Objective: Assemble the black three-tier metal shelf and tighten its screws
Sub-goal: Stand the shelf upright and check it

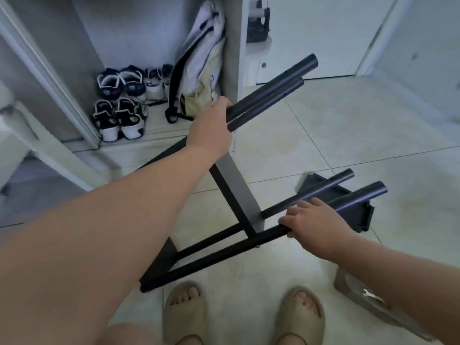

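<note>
Partly built, the shelf frame tilts over the floor with one tier fitted; the left hand grips its upper poles; the right hand curls round a lower pole; a loose panel lies unfitted, so probably much remains.

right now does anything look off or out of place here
The frame is tipped askew, poles pointing sideways, held by left hand and right hand. A loose panel lies on the floor under the poles.

Pale tiled floor — white door (closed)
</note>
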Tool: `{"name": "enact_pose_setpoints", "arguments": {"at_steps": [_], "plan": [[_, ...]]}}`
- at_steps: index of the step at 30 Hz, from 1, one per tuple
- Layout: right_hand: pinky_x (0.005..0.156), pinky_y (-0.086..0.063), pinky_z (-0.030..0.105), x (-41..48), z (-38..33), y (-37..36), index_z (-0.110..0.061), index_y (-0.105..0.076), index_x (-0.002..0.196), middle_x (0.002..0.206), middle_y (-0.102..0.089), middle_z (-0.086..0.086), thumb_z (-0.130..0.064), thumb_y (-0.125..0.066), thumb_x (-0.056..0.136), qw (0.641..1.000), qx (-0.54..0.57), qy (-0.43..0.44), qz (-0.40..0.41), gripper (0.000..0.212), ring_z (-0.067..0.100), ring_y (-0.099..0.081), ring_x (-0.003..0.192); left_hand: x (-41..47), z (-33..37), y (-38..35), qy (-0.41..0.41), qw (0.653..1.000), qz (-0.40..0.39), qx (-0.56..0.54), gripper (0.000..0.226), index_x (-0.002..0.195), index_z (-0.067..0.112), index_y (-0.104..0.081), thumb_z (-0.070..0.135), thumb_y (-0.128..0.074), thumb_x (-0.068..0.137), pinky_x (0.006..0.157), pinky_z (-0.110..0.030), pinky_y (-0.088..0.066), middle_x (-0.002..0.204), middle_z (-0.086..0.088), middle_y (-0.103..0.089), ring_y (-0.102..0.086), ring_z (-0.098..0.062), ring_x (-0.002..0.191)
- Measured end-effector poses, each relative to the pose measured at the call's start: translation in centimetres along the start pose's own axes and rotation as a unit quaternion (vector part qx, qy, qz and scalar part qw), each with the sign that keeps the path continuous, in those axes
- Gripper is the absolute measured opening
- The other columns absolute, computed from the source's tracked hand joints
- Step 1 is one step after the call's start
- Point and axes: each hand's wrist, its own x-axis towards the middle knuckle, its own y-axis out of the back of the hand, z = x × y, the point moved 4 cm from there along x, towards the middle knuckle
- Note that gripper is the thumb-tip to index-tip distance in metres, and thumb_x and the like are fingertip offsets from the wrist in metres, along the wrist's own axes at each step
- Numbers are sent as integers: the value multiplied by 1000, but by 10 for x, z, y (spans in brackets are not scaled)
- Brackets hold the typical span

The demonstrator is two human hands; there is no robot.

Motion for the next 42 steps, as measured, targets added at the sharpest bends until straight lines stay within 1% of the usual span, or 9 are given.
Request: {"name": "enact_pose_setpoints", "arguments": {"at_steps": [7,11,14,21,27,32,35,38,42], "plan": [[106,-31,35,-9,6,61,-27,-60,119,111,-60,-7,-14,-39,98,988,-130,-20,77,33,23,-53,109,-44,-20,85,85,984,113,-108,41,122,16,-51,-7,-51,88,83,-29,-42,120,-4,-56,-53,-17,102],[114,-25,43,-3,7,101,-20,-72,98,94,-67,-3,-11,-54,81,960,-206,-4,191,26,26,-63,99,-70,-44,105,134,962,172,-165,39,119,15,-48,-9,-52,88,86,-24,-41,118,-3,-55,-52,-17,107],[117,-24,47,13,9,115,-15,-72,91,90,-65,0,-4,-41,81,934,-263,20,242,34,28,-63,98,-86,-68,104,186,941,202,-196,39,112,21,-43,-9,-53,89,88,-24,-44,118,-2,-54,-54,-16,106],[117,-26,49,57,8,127,-7,-74,88,94,-69,8,1,-37,87,888,-317,81,324,38,31,-66,107,-112,-119,85,284,908,214,-220,41,109,25,-37,-5,-58,90,63,-10,-37,103,7,-56,-56,-3,85],[114,-30,50,75,8,135,-6,-75,88,93,-69,10,3,-23,94,877,-316,113,344,54,32,-67,109,-117,-136,83,327,894,200,-233,42,108,24,-37,-4,-62,88,61,-11,-42,100,6,-54,-56,-3,82],[113,-29,50,70,-2,131,-3,-74,85,92,-70,12,5,-44,84,879,-317,107,339,32,34,-68,108,-129,-133,88,342,892,176,-236,38,109,22,-39,-1,-62,90,55,-11,-39,102,5,-54,-54,-3,80],[113,-33,51,63,-10,133,-3,-74,82,91,-71,12,4,-48,82,884,-309,101,335,26,34,-67,109,-138,-129,92,359,887,162,-240,35,111,22,-40,3,-63,92,64,-14,-46,106,3,-56,-58,-8,85],[114,-38,52,49,-19,129,-1,-76,88,102,-73,14,-3,-43,84,900,-294,88,309,34,36,-64,118,-148,-123,96,404,860,145,-275,30,113,20,-46,10,-66,93,84,-30,-53,111,0,-59,-58,-17,95],[114,-40,54,26,-25,127,1,-77,105,126,-69,18,-11,-52,81,927,-272,57,250,37,36,-57,130,-162,-109,98,440,829,139,-316,30,123,17,-53,19,-65,96,73,-25,-48,116,-3,-62,-55,-15,88]]}}
